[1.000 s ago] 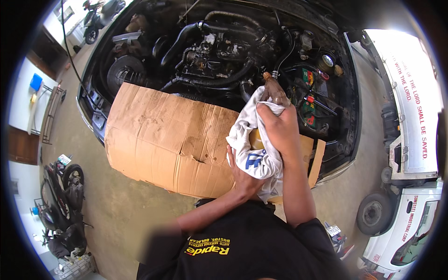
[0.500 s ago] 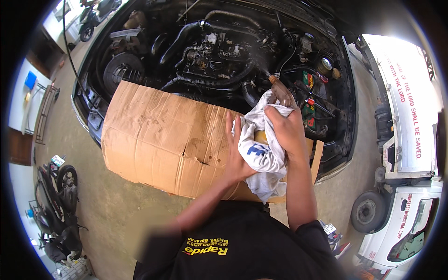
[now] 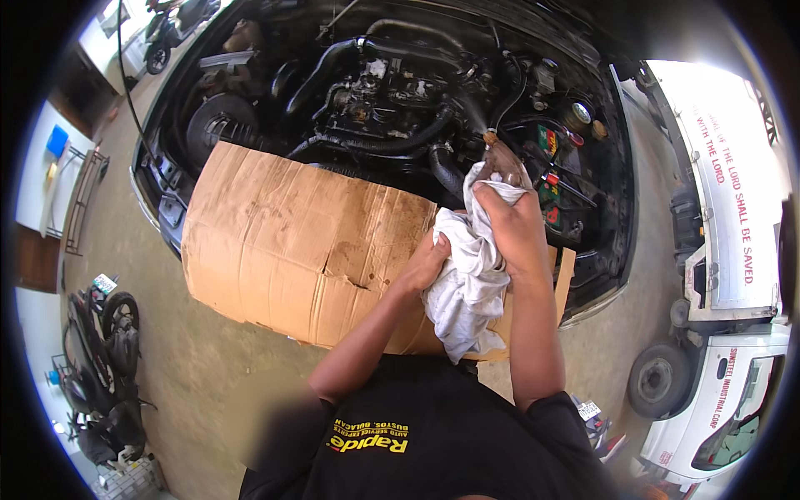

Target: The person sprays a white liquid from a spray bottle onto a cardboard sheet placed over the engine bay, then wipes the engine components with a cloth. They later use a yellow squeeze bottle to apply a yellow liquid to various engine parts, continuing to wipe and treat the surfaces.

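A white cloth (image 3: 468,279) is bunched between my two hands and hangs down over the cardboard's right part. My left hand (image 3: 427,262) is closed on the cloth's left side, thumb on top. My right hand (image 3: 517,229) is closed round a brownish see-through bottle (image 3: 505,164) through the cloth, which hides its lower part. The bottle's brown tip points away from me into the engine bay (image 3: 392,100). A fine mist hangs in front of the tip, over the hoses.
A flattened cardboard box (image 3: 275,242) covers the front edge of the open car. The battery (image 3: 550,196) sits right of the bottle. Motorcycles (image 3: 100,350) stand at the left, a white truck (image 3: 721,400) at the right, on a concrete floor (image 3: 200,375).
My left hand has gone from spread fingers to a grip on the cloth. The cloth has been turned and bunched, its blue print now out of sight. The bottle's tip has shifted slightly right.
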Tool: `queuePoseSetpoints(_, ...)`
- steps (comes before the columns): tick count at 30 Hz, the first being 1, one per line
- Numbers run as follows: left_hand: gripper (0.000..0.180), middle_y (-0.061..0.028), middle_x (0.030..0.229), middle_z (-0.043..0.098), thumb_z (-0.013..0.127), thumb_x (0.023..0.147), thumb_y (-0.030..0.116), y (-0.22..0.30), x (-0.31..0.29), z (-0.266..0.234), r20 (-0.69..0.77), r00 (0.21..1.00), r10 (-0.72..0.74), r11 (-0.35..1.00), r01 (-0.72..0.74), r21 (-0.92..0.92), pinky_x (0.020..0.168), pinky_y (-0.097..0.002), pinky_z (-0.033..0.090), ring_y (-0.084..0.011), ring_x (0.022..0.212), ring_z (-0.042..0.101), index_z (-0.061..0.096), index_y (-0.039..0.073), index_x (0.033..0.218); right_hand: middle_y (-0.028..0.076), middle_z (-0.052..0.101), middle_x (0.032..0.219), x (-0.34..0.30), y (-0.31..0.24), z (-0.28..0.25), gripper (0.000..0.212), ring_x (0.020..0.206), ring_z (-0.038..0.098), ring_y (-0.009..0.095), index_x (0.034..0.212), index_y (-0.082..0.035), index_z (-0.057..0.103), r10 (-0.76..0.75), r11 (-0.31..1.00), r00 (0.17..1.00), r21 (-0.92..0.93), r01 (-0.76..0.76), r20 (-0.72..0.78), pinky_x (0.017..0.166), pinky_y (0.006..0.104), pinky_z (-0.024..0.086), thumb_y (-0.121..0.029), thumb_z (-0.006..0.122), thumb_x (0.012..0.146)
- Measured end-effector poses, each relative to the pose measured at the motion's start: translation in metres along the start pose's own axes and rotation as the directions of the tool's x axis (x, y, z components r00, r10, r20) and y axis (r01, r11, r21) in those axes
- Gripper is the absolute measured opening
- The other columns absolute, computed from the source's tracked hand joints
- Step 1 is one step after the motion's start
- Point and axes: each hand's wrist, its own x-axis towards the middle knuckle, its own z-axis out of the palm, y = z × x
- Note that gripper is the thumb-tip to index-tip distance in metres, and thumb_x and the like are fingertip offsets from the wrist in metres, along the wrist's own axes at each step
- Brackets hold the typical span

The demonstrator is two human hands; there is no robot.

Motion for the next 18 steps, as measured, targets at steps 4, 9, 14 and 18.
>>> queuePoseSetpoints(4, 0.134, -0.0137, 0.163, 0.06, 0.075, 0.092, 0.09, -0.007, 0.002, 0.002, 0.043, 0.999, 0.016, 0.999, -0.014, -0.033, 0.129, -0.0442, 0.044, -0.0269, 0.15, 0.059, 0.031, -0.001, 0.179, 0.0, 0.077, 0.106, 0.004, 0.002, -0.001, 0.024, 0.095, 0.069, 0.008, 0.127, -0.001, 0.078, 0.05, 0.999, 0.998, -0.006, -0.05, -0.023, 0.082, 0.03, 0.056, -0.015, 0.078, 0.108)
queuePoseSetpoints(9, 0.108, -0.0128, 0.165, 0.058, 0.098, 0.089, 0.029, -0.002, -0.005, 0.004, 0.111, 0.985, 0.133, 0.99, -0.137, 0.028, 0.13, -0.0447, 0.046, -0.0266, 0.151, 0.058, 0.039, 0.002, 0.175, -0.001, 0.076, 0.104, 0.004, 0.003, -0.001, 0.022, 0.091, 0.065, 0.007, 0.125, -0.001, 0.078, 0.019, 0.996, 0.998, -0.086, -0.014, 0.057, 0.081, 0.0298, 0.052, -0.019, 0.077, 0.111)
queuePoseSetpoints(14, 0.136, -0.0128, 0.163, 0.058, 0.11, 0.076, 0.03, 0.006, -0.009, 0.009, -0.002, 0.998, 0.07, 0.981, -0.069, 0.179, 0.13, -0.0437, 0.045, -0.0278, 0.151, 0.06, 0.027, 0.003, 0.181, 0.006, 0.083, 0.097, 0.004, 0.003, 0.001, 0.036, 0.083, 0.074, 0.012, 0.116, 0.0, 0.082, -0.086, 0.992, 0.996, -0.096, 0.086, 0.004, 0.075, 0.0328, 0.058, -0.036, 0.082, 0.11)
queuePoseSetpoints(18, 0.098, -0.0108, 0.158, 0.064, 0.101, 0.09, 0.021, 0.016, -0.016, 0.017, -0.001, 1.0, 0.0, 0.998, 0.0, 0.058, 0.122, -0.0423, 0.053, -0.0227, 0.141, 0.064, 0.047, 0.002, 0.169, 0.001, 0.078, 0.112, -0.002, 0.002, -0.025, 0.042, 0.102, 0.065, 0.009, 0.131, 0.0, 0.076, 0.026, 0.957, 0.991, -0.29, 0.014, 0.133, 0.09, 0.0318, 0.054, -0.038, 0.083, 0.113)
